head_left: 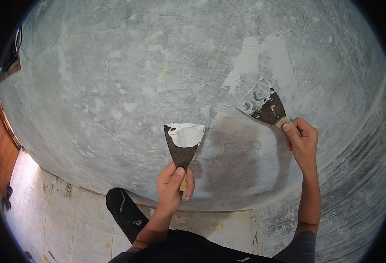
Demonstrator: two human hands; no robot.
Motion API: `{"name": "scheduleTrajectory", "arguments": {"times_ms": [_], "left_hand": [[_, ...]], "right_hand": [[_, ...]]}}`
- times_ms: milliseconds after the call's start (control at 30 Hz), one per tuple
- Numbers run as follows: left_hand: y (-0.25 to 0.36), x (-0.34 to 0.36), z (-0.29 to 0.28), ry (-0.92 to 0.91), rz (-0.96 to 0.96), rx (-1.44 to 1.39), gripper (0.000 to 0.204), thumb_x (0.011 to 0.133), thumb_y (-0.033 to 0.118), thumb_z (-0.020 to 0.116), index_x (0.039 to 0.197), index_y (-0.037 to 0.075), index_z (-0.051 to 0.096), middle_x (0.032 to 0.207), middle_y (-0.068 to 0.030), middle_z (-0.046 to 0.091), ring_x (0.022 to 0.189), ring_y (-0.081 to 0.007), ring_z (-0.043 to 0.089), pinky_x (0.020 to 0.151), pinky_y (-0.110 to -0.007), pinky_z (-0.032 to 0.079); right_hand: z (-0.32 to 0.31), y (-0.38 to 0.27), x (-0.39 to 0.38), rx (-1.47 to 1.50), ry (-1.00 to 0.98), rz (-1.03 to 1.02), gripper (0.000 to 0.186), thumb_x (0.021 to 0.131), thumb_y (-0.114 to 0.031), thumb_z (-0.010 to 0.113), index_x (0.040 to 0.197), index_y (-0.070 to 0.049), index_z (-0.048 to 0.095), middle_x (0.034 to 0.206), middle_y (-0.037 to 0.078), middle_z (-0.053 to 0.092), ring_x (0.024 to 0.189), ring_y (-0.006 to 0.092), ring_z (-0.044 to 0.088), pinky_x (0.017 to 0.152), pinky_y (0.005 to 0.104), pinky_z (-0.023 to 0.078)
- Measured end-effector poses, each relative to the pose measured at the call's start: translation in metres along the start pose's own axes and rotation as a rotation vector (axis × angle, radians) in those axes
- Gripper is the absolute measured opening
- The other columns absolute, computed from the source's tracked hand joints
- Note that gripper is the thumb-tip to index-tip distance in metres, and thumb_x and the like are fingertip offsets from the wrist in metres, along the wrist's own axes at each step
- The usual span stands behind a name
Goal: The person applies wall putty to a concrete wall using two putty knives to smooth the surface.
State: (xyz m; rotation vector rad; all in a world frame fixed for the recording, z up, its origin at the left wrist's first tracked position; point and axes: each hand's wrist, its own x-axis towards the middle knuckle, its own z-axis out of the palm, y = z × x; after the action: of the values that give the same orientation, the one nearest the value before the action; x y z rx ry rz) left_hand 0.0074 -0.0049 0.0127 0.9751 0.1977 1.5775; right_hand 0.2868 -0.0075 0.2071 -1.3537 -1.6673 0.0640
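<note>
Your left hand [174, 186] grips a putty-loaded knife [183, 144] as reserve; your right hand [302, 142] clamps the spreading knife [264, 104] flat against the wall [114, 87].

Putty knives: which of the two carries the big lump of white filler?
The putty knife in the left hand, the one held off the wall. Its blade tip bears a thick white lump; the right hand's knife, against the grey wall, has only thin smears.

Rough grey plaster wall [114, 87], rusty metal blades [180, 154]
</note>
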Motion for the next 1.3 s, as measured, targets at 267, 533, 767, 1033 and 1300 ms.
{"name": "scheduleTrajectory", "arguments": {"times_ms": [267,533,767,1033,1300], "left_hand": [[-0.005,0.001,0.004,-0.019,-0.033,-0.014,0.044,0.105,0.026,0.045,0.133,-0.007,0.052,0.069,-0.0080,0.052,0.043,-0.0119,0.046,0.037,-0.024,0.038],[-0.003,0.004,-0.001,0.010,-0.021,-0.002,0.044,0.105,0.027,0.046,0.132,-0.007,0.052,0.069,-0.0074,0.052,0.043,-0.0114,0.046,0.036,-0.024,0.037],[-0.002,0.003,-0.001,0.049,0.000,0.014,0.043,0.105,0.027,0.046,0.130,-0.007,0.052,0.069,-0.0077,0.052,0.042,-0.0119,0.046,0.036,-0.025,0.037],[-0.006,0.002,0.002,0.010,0.030,0.016,0.044,0.104,0.026,0.046,0.132,-0.008,0.052,0.069,-0.0084,0.052,0.043,-0.0126,0.047,0.037,-0.025,0.038],[-0.006,0.001,0.004,-0.014,0.009,0.044,0.042,0.105,0.023,0.046,0.132,-0.008,0.052,0.073,-0.0076,0.055,0.048,-0.0111,0.049,0.043,-0.024,0.041]], "right_hand": [[0.022,-0.042,0.018,-0.180,-0.040,-0.088,0.038,0.090,-0.030,0.075,0.069,-0.003,0.058,0.051,-0.001,0.050,0.049,0.0044,0.048,0.046,0.0244,0.035],[-0.014,0.003,-0.012,-0.149,0.012,-0.056,0.032,0.089,-0.024,0.076,0.074,-0.002,0.059,0.055,0.002,0.052,0.054,0.0045,0.049,0.049,0.0241,0.037],[-0.025,-0.014,-0.040,-0.632,0.143,-0.823,0.039,0.072,-0.033,0.087,0.088,-0.005,0.065,0.075,0.005,0.061,0.061,0.0199,0.058,0.052,0.0290,0.043],[-0.030,-0.016,-0.053,-0.816,0.221,-1.101,0.048,0.070,-0.033,0.087,0.101,-0.006,0.063,0.086,0.006,0.064,0.066,0.0218,0.058,0.054,0.0332,0.042],[-0.029,-0.023,-0.048,-0.719,0.180,-1.114,0.045,0.068,-0.034,0.088,0.094,-0.005,0.064,0.080,0.006,0.064,0.062,0.0218,0.057,0.052,0.0316,0.041]]}}
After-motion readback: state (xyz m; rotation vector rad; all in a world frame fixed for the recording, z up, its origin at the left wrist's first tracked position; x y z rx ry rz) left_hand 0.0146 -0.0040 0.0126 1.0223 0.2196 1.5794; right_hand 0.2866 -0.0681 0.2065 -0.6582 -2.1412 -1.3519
